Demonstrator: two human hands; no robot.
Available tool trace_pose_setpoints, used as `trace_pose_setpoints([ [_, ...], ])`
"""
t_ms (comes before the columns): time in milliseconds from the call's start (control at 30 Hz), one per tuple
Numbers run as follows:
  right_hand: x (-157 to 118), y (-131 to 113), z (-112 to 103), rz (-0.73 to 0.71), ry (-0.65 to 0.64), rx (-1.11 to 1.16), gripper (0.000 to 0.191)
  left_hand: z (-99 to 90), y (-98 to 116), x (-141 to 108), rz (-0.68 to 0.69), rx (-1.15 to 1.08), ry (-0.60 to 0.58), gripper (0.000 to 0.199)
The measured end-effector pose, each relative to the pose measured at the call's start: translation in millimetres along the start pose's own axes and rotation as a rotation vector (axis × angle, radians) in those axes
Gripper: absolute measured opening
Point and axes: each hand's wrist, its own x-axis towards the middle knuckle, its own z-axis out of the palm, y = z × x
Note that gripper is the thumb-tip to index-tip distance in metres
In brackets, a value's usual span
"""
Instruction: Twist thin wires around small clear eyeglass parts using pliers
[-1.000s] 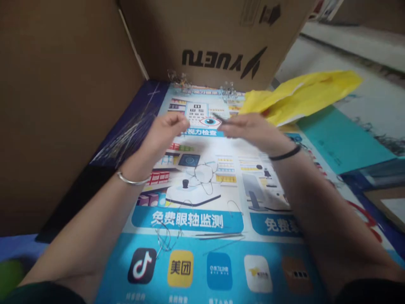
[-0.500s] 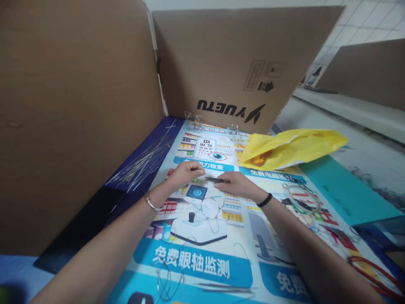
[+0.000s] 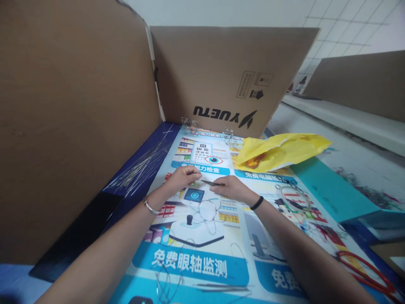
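Note:
My left hand [image 3: 183,179], with a silver bangle at the wrist, is closed in a pinch over the printed sheet; what it holds is too small to make out. Just to its right, my right hand [image 3: 232,188] grips dark pointed tweezers [image 3: 212,183], whose tip points at the left fingertips. A black band circles the right wrist. Below the hands lies a flower-shaped wire piece [image 3: 209,211]. Loose bent wires [image 3: 166,280] and several thin straight rods [image 3: 221,288] lie nearer the front edge.
Cardboard panels [image 3: 228,55] stand behind and at left. A yellow bag [image 3: 284,152] lies at back right, near a wire coil [image 3: 295,198]. Red-handled pliers or scissors [image 3: 363,270] lie front right. Thin wires [image 3: 139,166] lie at left; small wire pieces [image 3: 228,135] sit at the back.
The view has shifted slightly, so the scene sits a little lower and further left. Both hands keep nearly the same pose, the tweezers still in my right hand.

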Motion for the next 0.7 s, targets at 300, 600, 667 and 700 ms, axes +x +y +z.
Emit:
trace_pose_setpoints([
  [300,0.8,-0.4,3.3,0.023,0.043,-0.028,0.039,10.5,-15.5,3.1,-0.006,-0.138,0.052,0.017],
  [600,3.0,1.5,4.4,0.021,0.063,-0.045,0.042,21.3,-18.6,-1.6,0.0,-0.323,0.056,0.022],
  [667,3.0,1.6,3.9,0.024,0.055,-0.039,0.041,21.0,-19.1,-1.4,-0.006,-0.353,0.046,0.024],
  [700,3.0,1.5,3.5,0.021,0.052,-0.032,0.041,20.2,-19.5,-0.9,-0.011,-0.365,0.041,0.025],
])
